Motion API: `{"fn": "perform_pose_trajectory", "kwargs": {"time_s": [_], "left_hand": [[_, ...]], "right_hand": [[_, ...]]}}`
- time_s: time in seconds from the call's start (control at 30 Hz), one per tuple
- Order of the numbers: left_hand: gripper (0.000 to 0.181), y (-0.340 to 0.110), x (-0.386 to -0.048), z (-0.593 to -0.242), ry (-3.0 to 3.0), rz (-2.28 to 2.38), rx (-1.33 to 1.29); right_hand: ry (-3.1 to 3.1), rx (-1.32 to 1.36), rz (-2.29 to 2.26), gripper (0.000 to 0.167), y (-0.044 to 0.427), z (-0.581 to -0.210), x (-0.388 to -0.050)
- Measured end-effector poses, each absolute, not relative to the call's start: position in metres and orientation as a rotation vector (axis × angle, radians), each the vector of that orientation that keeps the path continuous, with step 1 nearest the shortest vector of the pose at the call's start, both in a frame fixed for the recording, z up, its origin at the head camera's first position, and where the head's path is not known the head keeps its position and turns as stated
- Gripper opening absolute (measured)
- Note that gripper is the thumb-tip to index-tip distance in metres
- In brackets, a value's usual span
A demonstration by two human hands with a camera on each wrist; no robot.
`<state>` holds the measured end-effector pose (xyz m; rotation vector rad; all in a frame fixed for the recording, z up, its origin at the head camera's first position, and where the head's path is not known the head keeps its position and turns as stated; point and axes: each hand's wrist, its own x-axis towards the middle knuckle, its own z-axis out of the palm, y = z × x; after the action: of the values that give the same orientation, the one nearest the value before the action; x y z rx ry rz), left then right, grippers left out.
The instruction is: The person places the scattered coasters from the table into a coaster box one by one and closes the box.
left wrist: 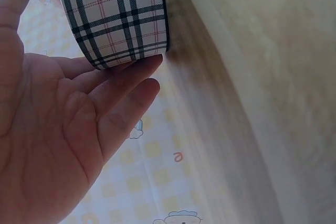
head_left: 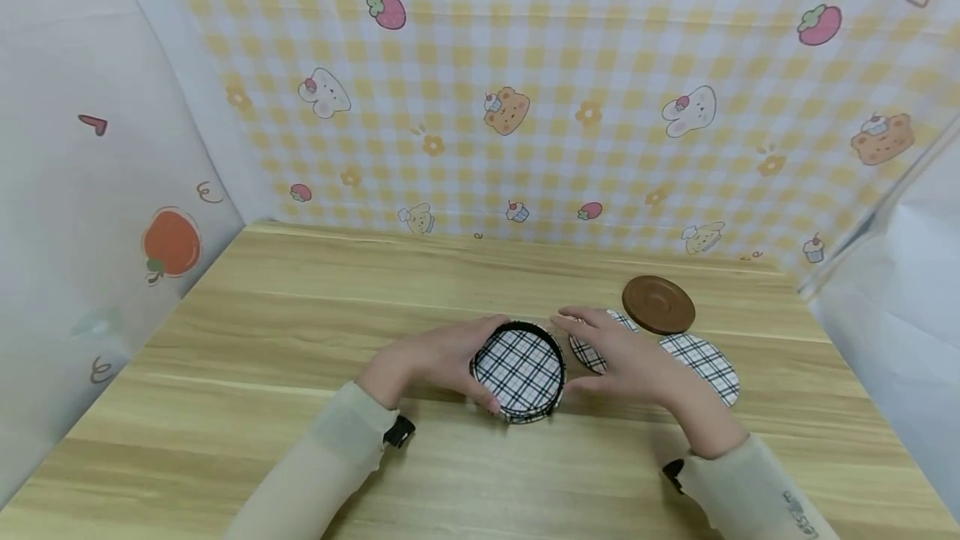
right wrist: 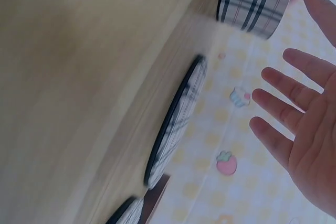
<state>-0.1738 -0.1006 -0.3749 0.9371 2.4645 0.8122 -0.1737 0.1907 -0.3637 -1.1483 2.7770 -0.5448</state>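
A round plaid holder (head_left: 559, 357) with a black inner wall stands on the table, a plaid disc face showing inside it. My left hand (head_left: 450, 357) grips its left side, thumb at the front and fingers behind. In the left wrist view, the fingers curve against the holder's plaid wall (left wrist: 118, 19). Just right of the holder is my right hand (head_left: 618, 357), its fingers spread and nothing held. The right wrist view shows these fingers (right wrist: 286, 111) apart from the holder. Beneath the right hand lies a plaid coaster (head_left: 587, 354), partly hidden.
Another plaid coaster (head_left: 708, 365) lies right of my right hand, partly covered by the forearm. Behind it is a brown round coaster (head_left: 658, 304) with a ringed centre. The wooden table (head_left: 300, 307) meets a yellow checked cloth (head_left: 450, 165) at the back.
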Motion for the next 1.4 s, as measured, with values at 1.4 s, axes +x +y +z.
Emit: {"fn": "perform_pose_trajectory", "kwargs": {"time_s": [1.4], "left_hand": [[0.111, -0.100, -0.171, -0.372, 2.435, 0.869, 0.903]], "right_hand": [[2.632, -0.826, -0.419, 0.088, 0.231, -0.377, -0.212]]}}
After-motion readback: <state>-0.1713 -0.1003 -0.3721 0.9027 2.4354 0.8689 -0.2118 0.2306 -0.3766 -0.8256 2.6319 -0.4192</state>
